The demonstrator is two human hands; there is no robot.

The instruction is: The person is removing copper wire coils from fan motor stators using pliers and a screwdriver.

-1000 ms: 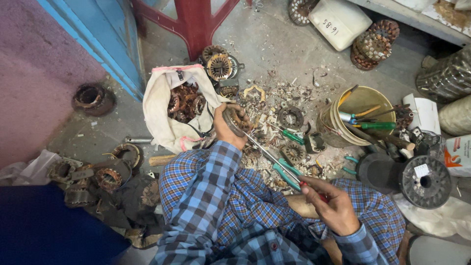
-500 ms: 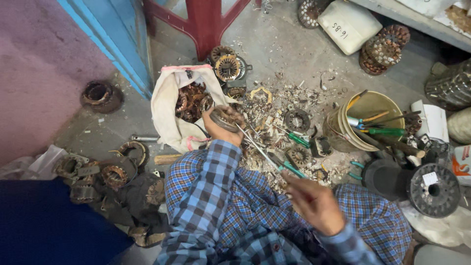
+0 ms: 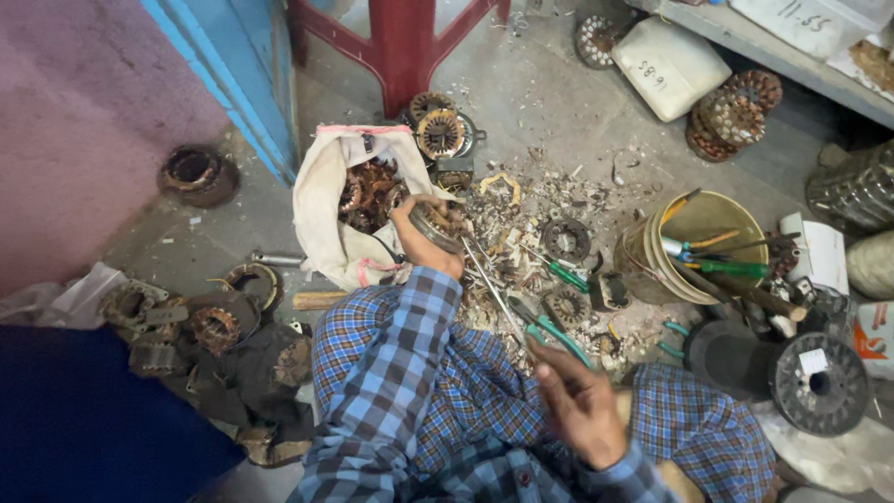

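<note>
While the left hand (image 3: 421,237) grips a wound motor stator (image 3: 438,224) over the open white sack (image 3: 326,200) at frame centre, the right hand (image 3: 582,401) clasps green-handled pliers (image 3: 545,331), with many stators still scattered on the floor (image 3: 549,102).

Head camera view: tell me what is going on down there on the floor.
A person in a blue checked shirt sits on the floor among scrap. The left hand grips a round motor stator at the mouth of a white sack that holds more copper-wound parts. The right hand holds green-handled pliers, whose long nose points up toward the stator. Beside them stands a yellow bucket of tools, with cut scraps scattered in front.
</note>
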